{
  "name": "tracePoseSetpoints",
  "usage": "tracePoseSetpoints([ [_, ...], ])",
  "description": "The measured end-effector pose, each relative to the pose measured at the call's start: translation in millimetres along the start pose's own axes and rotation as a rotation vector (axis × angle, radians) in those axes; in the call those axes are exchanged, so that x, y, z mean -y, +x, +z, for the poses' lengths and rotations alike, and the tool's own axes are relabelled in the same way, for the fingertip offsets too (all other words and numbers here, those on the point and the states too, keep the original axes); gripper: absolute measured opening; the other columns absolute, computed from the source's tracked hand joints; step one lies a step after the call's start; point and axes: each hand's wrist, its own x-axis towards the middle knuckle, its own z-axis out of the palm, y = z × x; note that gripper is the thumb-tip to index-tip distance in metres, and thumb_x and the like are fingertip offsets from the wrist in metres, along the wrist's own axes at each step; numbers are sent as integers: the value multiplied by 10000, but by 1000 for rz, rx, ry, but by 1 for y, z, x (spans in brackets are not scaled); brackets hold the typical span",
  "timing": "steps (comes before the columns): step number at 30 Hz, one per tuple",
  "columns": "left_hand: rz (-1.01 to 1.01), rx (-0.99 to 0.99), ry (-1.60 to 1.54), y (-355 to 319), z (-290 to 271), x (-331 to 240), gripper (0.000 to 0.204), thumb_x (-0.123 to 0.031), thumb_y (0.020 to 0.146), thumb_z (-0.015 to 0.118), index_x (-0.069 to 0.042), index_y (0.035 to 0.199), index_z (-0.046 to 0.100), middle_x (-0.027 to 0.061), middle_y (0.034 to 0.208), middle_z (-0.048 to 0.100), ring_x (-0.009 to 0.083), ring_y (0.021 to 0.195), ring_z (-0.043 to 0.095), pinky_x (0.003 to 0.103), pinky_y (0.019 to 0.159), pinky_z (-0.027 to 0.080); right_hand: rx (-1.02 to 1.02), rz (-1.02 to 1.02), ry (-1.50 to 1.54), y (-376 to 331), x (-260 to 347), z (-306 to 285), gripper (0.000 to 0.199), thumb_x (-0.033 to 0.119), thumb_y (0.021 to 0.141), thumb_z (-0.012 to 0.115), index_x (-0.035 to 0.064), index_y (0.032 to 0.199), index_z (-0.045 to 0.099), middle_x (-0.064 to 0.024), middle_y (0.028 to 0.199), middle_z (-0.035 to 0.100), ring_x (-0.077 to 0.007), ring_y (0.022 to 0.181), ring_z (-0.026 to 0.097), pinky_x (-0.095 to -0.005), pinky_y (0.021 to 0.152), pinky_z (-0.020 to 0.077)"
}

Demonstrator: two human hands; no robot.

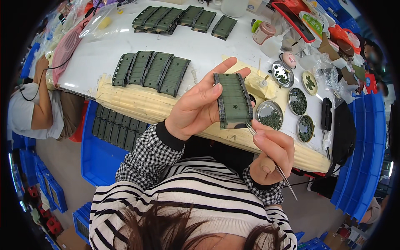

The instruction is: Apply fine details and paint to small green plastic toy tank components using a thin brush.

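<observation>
Olive-green plastic hull piece (233, 100), rectangular with ribbed dark tracks along both long sides, was held upright above the near edge of the white table (100, 54). Left hand (200, 104) grasped it from the left side, thumb on its face, fingers spread behind it. Right hand (271, 154) was closed around metal tweezers (271, 158), pinched between thumb and forefinger; the tweezers' tip touched the lower right corner of the hull piece, the far end pointing down past the wrist.

On the table beyond: four matching green pieces (152, 71) lay side by side in a row; a further group (179, 18) lay at the far edge. To the right of the hands stood round metal dishes (270, 114) holding small dark green parts. Blue bin (104, 154) below the table, to the left, held more green pieces in a row. Stacked blue bins (362, 146) stood at the right. Another person's arm (41, 100) rested at the far left.
</observation>
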Motion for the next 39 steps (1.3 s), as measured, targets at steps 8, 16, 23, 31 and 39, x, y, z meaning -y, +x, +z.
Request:
tracePoseSetpoints([
  [8, -1, -14, 3, 1, 2, 1, 762, -310, 950, 570, -92, 1534, 132, 199, 1555, 215, 338, 1125, 601, 410, 967, 515, 33, 20, -21, 2, 3, -3, 303, 138, 880, 668, 2, 1149, 637, -164, 1125, 580, -364, 1111, 622, -396, 940, 531],
  [16, -4, 5, -85, -1, -3, 4, 553, -261, 980, 516, -125, 1473, 303, 208, 1552, 218, 369, 1138, 590, 430, 955, 528, 45, 31, 21, 9, 5, -4, 255, 93, 890, 640, -5, 1126, 640, -169, 1131, 601, -348, 1100, 631, -396, 931, 537],
  [23, -5, 21, -118, -2, -6, 6, 491, -245, 1000, 474, -137, 1457, 332, 210, 1553, 209, 372, 1146, 585, 436, 952, 532, 14, 32, 29, 8, 1, -3, 224, 106, 903, 622, -23, 1083, 654, -182, 1085, 631, -343, 1052, 653, -396, 911, 543],
  [31, -15, 27, -130, -2, -6, 6, 491, -249, 1000, 478, -146, 1458, 335, 209, 1557, 198, 373, 1147, 585, 434, 955, 530, 36, 39, 32, 11, 2, -6, 231, 27, 849, 627, -27, 1070, 665, -192, 1086, 640, -343, 1027, 662, -384, 885, 542],
  [39, -24, 38, -142, -2, -9, 8, 483, -249, 1003, 477, -142, 1455, 342, 211, 1555, 202, 378, 1149, 583, 434, 955, 530, 14, 28, 12, 12, -1, -6, 240, 153, 911, 558, -30, 1020, 668, -191, 1021, 653, -336, 968, 676, -371, 828, 546],
])
